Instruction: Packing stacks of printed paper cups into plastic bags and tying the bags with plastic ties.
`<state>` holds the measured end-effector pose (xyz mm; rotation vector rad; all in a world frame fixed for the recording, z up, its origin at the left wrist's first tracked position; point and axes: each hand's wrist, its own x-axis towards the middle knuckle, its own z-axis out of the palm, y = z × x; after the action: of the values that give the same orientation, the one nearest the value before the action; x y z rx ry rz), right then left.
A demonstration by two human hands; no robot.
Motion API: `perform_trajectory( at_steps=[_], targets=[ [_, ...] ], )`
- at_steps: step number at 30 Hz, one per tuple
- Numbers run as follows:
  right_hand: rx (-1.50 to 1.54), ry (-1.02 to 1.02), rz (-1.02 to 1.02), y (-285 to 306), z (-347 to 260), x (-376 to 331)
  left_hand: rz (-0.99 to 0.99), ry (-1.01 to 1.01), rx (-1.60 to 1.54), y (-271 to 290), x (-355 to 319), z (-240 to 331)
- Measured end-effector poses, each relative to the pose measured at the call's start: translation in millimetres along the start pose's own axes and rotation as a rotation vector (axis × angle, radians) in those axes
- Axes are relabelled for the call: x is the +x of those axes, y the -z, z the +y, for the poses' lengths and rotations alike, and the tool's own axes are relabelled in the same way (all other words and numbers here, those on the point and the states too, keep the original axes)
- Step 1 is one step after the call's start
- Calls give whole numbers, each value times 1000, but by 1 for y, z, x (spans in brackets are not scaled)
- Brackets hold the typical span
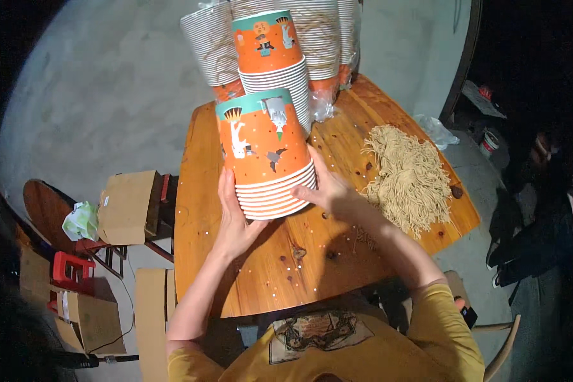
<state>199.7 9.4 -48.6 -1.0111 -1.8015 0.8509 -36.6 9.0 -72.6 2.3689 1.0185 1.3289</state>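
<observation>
Between my two hands is a short stack of orange paper buckets (261,143), upside down, with a teal band, cartoon figures and several white rims at the bottom. My left hand (234,207) curls round the stack's lower left side. On the lower right, my right hand (325,184) grips it, thumb across the white rims. Just behind stands a taller stack of the same buckets (270,60), partly hidden by the held one. To the right of my right hand lies a heap of tan cords (410,181) on the wooden table (267,274).
Along the table's far edge stand plastic-wrapped bucket stacks (210,44). At left are a cardboard box (130,207), a pale green plastic bag (81,221), a red stool (73,270) and another carton (95,321). Clear plastic (436,130) lies beyond the cords. Small white bits dot the tabletop.
</observation>
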Motion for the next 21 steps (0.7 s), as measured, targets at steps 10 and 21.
perform_trajectory(
  at_steps=[10, 21],
  targets=[
    [92, -28, 37, 14, 29, -12, -48, -157, 49, -19, 13, 0],
    [-143, -45, 20, 29, 13, -29, 71, -343, 157, -39, 13, -8]
  ],
)
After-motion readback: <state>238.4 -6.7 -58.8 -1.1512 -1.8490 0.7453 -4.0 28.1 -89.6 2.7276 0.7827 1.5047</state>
